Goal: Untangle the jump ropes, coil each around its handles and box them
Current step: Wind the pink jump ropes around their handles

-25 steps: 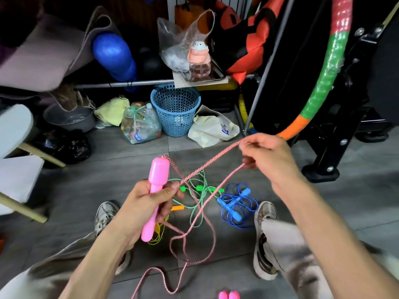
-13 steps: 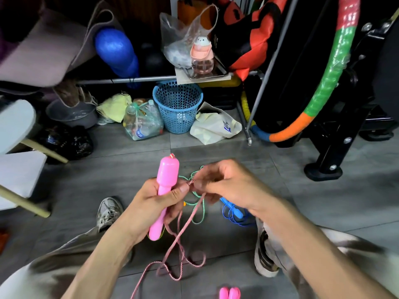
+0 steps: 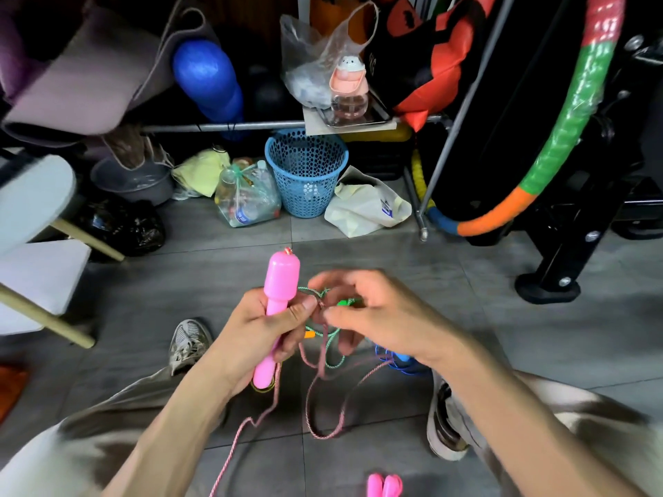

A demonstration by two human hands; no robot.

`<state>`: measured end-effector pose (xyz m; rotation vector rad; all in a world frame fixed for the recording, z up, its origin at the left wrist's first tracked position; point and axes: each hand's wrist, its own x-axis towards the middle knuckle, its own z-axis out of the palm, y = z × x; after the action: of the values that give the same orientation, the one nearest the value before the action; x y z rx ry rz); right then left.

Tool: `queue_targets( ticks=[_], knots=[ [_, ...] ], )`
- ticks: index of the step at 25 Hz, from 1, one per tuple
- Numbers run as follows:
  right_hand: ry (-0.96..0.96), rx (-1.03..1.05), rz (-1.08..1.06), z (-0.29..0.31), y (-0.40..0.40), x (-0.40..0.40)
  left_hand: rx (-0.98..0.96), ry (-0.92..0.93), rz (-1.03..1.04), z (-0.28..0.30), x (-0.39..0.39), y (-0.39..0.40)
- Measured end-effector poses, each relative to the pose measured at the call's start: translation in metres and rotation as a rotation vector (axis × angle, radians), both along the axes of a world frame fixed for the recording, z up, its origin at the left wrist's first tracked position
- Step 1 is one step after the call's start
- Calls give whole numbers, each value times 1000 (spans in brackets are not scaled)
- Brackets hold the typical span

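My left hand grips a pink jump-rope handle upright, thumb pressed on its neck. My right hand is right beside it, fingers pinching the pink cord next to the left thumb. Loops of that cord hang down to the grey floor and trail off toward the bottom edge. Behind the hands lie a green rope with a green handle, an orange handle tip and a blue rope, all largely hidden. Another pink handle pair lies at the bottom edge.
My two shoes flank the ropes. Beyond stand a blue mesh basket, a bag of plastic bottles, a cream bag, a striped hoop, a black stand base and a white stool at left.
My right hand came down from its raised, outstretched position to the pink handle, bringing the cord with it. The stretched pink cord went slack into loops below the hands.
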<state>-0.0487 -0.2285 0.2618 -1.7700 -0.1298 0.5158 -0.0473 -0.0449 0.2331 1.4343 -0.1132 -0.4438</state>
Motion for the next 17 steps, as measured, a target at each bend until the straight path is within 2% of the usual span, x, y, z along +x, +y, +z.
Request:
queue_targets(
  ticks=[1,3,6,8,10,11,12,15,16,17],
  knots=[
    [23,-23,34,-2,2,0,18,-1,-2,-1,0,-1],
    [-89,-217,-58,-5,-11,10,55,18,-13,-3,1,1],
    [-424,-718,-360,1,-50,30,122,61,-49,-5,3,6],
    [-430,-898,-520,4,-71,35,118,77,-72,-3,3,9],
    [-426,-1005,-523,2,-71,31,90,62,-76,-3,3,10],
    [-417,-988,-440,1,-64,27,70,53,-72,-3,3,9],
    [-375,-859,-303,-1,-52,22,46,47,-63,-4,3,7],
    [-82,-144,70,-3,-9,2,11,25,-52,-3,2,3],
    [-29,-56,100,-5,-4,0,16,21,-53,-2,2,1],
    [-4,-58,103,-5,-3,1,25,23,-49,-2,2,0]
  ],
)
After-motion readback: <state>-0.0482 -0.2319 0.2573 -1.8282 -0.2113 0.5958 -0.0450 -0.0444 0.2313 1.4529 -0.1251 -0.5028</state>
